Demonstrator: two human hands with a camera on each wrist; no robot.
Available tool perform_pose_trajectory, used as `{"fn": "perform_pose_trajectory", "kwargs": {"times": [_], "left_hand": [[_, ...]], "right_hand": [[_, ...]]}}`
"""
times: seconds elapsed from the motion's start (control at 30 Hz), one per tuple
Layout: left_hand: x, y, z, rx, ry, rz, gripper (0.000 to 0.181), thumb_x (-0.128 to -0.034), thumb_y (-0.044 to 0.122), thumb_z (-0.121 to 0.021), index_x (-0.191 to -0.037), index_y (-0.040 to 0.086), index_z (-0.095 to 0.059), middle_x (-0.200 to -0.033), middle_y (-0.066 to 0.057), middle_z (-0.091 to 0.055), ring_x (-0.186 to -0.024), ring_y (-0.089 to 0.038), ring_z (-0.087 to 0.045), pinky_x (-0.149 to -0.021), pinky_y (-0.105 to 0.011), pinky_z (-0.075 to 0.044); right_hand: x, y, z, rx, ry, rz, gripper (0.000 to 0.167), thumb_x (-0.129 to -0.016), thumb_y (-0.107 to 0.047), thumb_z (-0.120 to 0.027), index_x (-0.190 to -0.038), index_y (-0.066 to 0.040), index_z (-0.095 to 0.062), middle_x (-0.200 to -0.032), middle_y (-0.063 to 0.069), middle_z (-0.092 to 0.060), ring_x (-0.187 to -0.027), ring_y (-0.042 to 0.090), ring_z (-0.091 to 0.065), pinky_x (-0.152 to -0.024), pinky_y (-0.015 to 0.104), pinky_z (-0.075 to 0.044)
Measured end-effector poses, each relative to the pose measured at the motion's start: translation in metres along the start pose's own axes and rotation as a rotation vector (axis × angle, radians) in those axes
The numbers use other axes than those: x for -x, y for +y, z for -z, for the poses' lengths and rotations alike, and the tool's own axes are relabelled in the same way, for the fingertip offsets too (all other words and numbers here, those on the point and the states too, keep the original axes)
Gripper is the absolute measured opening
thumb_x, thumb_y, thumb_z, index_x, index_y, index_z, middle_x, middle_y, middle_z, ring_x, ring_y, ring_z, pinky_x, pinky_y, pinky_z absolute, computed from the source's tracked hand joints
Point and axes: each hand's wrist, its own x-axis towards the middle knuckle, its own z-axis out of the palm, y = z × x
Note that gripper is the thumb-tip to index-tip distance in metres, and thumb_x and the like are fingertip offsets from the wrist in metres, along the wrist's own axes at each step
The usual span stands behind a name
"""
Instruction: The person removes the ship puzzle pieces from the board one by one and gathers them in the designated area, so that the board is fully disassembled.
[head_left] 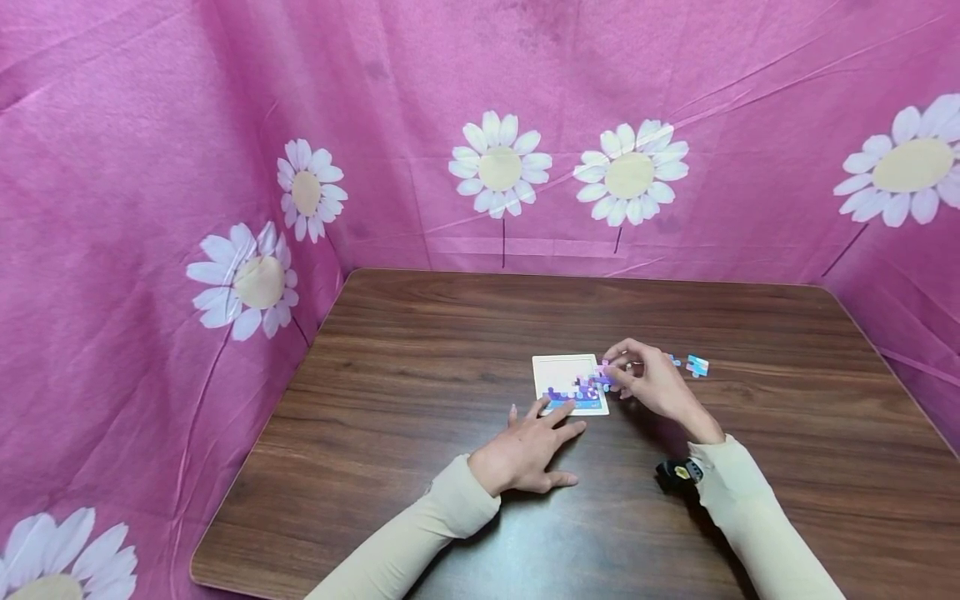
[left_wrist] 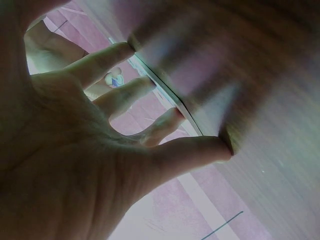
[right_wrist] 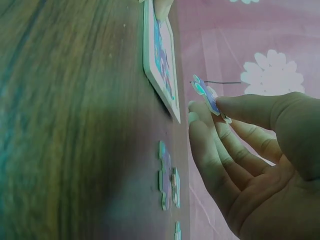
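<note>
A square white puzzle tray (head_left: 551, 364) lies flat on the table, its lower part filled with purple and blue pieces. My left hand (head_left: 528, 454) rests with spread fingers at the tray's near edge, some fingertips on it; the left wrist view shows these fingers (left_wrist: 122, 97) along the rim. Between thumb and fingertips my right hand (head_left: 651, 382) pinches a jigsaw piece (right_wrist: 206, 95), purple and light blue, raised over the tray's right side. Below that hand in the right wrist view lie loose jigsaw pieces (right_wrist: 165, 175), partly hidden from the head view.
Right of the right hand, a blue, white and pink jigsaw piece (head_left: 697, 366) lies on the brown wooden table (head_left: 420, 358). A pink cloth (head_left: 390, 100) with white daisies hangs behind and beside the table. A black device (head_left: 675, 475) is strapped at the right wrist.
</note>
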Motion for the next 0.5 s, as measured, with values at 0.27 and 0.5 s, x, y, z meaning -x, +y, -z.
{"fn": "perform_pose_trajectory", "kwargs": {"times": [0.27, 0.5], "left_hand": [[0.000, 0.000, 0.000, 0.004, 0.007, -0.002, 0.077, -0.0953, 0.058, -0.068, -0.161, 0.030, -0.040, -0.175, 0.002, -0.024, -0.160, -0.038, -0.027, -0.114, -0.072, -0.038], [0.000, 0.000, 0.000, 0.003, 0.006, 0.000, 0.077, -0.0950, 0.058, -0.068, -0.161, 0.030, -0.040, -0.175, 0.002, -0.023, -0.160, -0.038, -0.027, -0.114, -0.072, -0.038]], "right_hand": [[0.003, 0.006, 0.006, 0.039, 0.055, 0.002, 0.016, -0.099, -0.007, -0.070, -0.113, -0.003, -0.066, -0.101, 0.024, -0.077, -0.070, 0.023, -0.076, -0.056, 0.036, -0.061], [0.011, 0.013, 0.017, 0.049, 0.068, -0.032, 0.020, -0.101, -0.010, -0.069, -0.118, 0.000, -0.064, -0.102, 0.026, -0.075, -0.066, 0.019, -0.074, -0.054, 0.036, -0.059]]}}
